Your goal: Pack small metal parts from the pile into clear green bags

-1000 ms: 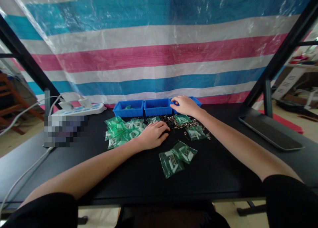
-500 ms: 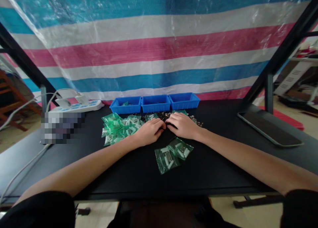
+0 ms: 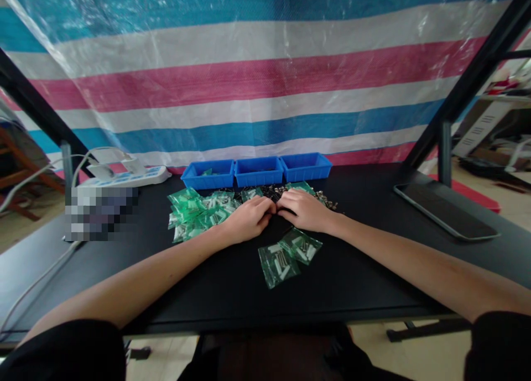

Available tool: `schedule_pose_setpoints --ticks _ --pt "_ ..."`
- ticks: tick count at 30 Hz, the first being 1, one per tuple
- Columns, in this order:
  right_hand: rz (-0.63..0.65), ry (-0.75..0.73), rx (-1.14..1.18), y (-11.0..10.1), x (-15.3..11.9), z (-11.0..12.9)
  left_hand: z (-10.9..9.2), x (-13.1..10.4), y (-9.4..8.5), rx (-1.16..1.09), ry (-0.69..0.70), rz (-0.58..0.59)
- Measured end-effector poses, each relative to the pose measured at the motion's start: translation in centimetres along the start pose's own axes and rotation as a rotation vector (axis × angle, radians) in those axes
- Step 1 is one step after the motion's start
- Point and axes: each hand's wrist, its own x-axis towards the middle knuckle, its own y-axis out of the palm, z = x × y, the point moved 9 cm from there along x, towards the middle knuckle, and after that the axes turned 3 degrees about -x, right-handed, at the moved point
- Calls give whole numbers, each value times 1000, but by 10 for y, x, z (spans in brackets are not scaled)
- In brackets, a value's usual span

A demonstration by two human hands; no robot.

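Resting on table: both hands lie palm down on the black table (image 3: 373,281), fingertips meeting near the middle, just in front of a scatter of small metal parts (image 3: 274,192).
Power strip: a white power strip (image 3: 124,177) sits at the far left edge of the table, its cable running off to the left.
Green bag pile: a heap of small green plastic bags (image 3: 194,210) lies left of centre, touching the outer edge of the left hand.
Left hand: the left hand (image 3: 249,219) is curled loosely, fingers pressed together and bent down onto the table; whether they pinch anything cannot be told, since the fingertips are hidden under the knuckles.
Blue trays: three blue plastic trays (image 3: 257,172) stand side by side at the back of the table, beyond the hands.
Metal parts: the loose parts lie between the trays and the fingertips, too small to name.
Right hand: the right hand (image 3: 305,210) is curled the same way, fingers close together, tips touching the table beside the left hand's; its grasp cannot be told.
Filled bags: two green bags with white pieces inside (image 3: 288,255) lie just in front of the right hand, overlapping each other.
Tablet: a dark flat tablet (image 3: 446,210) lies well apart at the right.
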Motion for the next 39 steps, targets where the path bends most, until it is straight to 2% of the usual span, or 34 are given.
schedule_pose_setpoints --ticks 4,10,18,39 --pt "1 -35 -9 0 0 4 0 0 0 3 4 -1" --pt "-48 35 42 -4 0 0 1 0 -2 59 -26 -6" --pt "-98 39 88 -6 -2 -3 -2 1 1 119 -21 57" --pt "-108 -25 135 -9 -4 3 -5 0 0 96 4 58"
